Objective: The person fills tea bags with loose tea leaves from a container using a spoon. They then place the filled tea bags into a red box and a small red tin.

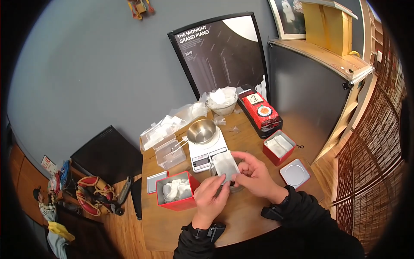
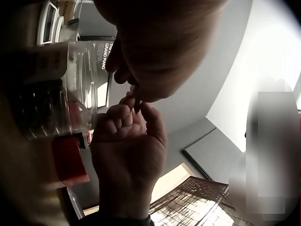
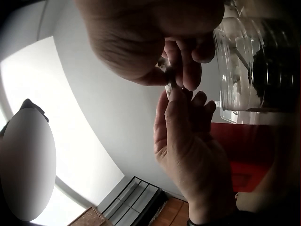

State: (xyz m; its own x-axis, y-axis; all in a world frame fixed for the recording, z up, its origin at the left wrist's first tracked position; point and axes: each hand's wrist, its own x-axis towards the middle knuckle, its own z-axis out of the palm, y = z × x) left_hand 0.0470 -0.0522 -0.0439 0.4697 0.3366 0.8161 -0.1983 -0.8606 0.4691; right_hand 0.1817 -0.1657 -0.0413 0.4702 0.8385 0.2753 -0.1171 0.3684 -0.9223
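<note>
Between both hands is a small white pouch (image 1: 225, 165), held upright at its lower edge. The left hand (image 1: 210, 199) pinches its lower left side, and the right hand (image 1: 258, 178) pinches the lower right with thumb and fingers. In the right wrist view, the fingertips of the right hand (image 3: 141, 40) and left hand (image 3: 186, 146) nearly meet at the pouch's edge (image 3: 168, 89). A clear ribbed jar (image 2: 80, 87) with dark contents stands beside the hands; in the head view they mostly hide it.
A red tin (image 1: 196, 190) of white pouches stands left, another red tin (image 1: 276, 157) right, near a round-marked lid (image 1: 295, 174). Behind are a scale (image 1: 198, 156) with a steel bowl (image 1: 202, 132), plastic boxes (image 1: 170, 157), a glass bowl (image 1: 222, 103) and a red package (image 1: 261, 108).
</note>
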